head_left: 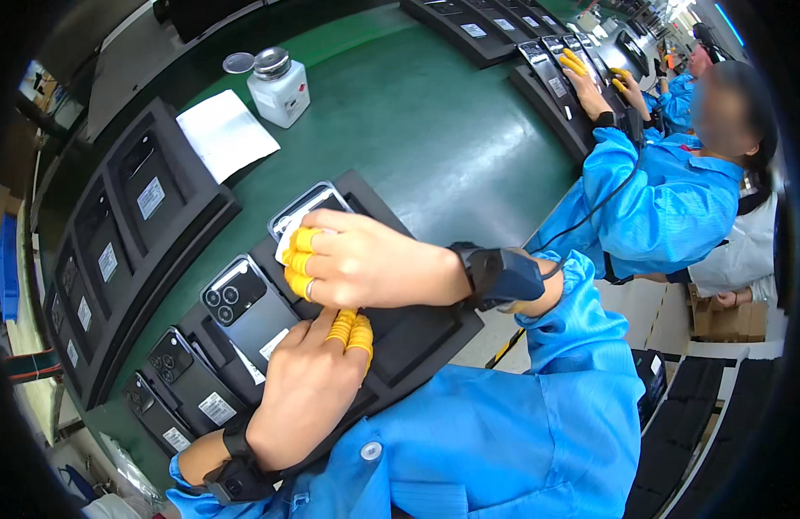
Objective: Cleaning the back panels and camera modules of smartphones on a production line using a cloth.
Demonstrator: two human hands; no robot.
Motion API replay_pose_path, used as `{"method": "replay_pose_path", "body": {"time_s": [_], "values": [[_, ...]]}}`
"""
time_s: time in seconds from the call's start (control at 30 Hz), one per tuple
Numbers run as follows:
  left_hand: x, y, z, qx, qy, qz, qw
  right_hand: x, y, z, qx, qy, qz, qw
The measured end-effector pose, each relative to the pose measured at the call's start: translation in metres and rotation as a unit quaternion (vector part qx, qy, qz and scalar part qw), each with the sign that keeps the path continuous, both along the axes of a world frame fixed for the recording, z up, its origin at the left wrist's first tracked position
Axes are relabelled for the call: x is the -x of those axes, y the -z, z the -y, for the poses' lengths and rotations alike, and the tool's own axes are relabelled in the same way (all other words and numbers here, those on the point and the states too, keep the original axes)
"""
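Note:
My right hand [357,259], with yellow finger cots, pinches a white wipe [310,214] against a smartphone [307,201]. Only the phone's silver-rimmed far end shows past my fingers. Just below, my left hand [307,389] is closed, its cot-covered fingers bent under the right hand; their tips and anything they grip are hidden. A black foam tray [435,333] lies beneath both hands. Beside my left hand in it rests a blue-grey smartphone [236,298], camera side up. Two darker smartphones, one black [191,372] and one at the end [153,411], lie further left.
On the left, another foam tray [192,227] holds several labelled phones. A white pump bottle [279,91] with its lid open stands beside a white sheet [225,134] on the green table [409,138]. At right, a co-worker in blue [668,208] handles phones in further trays [551,112].

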State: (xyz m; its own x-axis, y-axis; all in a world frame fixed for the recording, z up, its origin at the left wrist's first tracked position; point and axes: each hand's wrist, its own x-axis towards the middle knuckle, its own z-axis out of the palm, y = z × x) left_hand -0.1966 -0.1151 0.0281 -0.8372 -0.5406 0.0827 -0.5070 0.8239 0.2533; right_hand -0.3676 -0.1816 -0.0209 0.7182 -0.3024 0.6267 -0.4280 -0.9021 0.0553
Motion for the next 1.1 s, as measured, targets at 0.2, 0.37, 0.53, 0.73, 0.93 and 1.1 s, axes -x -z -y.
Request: {"method": "replay_pose_path", "body": {"time_s": [0.2,0.37,0.53,0.73,0.93,1.1], "values": [[-0.002,0.004,-0.003,0.005,-0.02,0.007,1.0,0.021,0.0,0.023,-0.079,-0.116,0.023,0.99],[-0.001,0.006,-0.007,0.016,-0.013,0.014,1.0,0.062,-0.011,0.018,-0.183,-0.04,0.057,0.981],[0.0,0.006,-0.008,-0.012,-0.022,0.012,1.0,0.054,-0.016,0.027,-0.149,0.111,0.152,0.971],[0.0,0.007,-0.006,0.006,-0.006,0.018,1.0,0.018,0.004,0.046,-0.198,-0.048,0.115,0.972],[-0.004,0.002,-0.002,0.008,-0.006,0.016,1.0,0.046,-0.004,0.047,-0.155,-0.007,0.081,0.984],[-0.006,0.004,-0.004,0.007,-0.014,0.027,1.0,0.063,-0.001,0.032,-0.183,0.06,0.129,0.973]]}}
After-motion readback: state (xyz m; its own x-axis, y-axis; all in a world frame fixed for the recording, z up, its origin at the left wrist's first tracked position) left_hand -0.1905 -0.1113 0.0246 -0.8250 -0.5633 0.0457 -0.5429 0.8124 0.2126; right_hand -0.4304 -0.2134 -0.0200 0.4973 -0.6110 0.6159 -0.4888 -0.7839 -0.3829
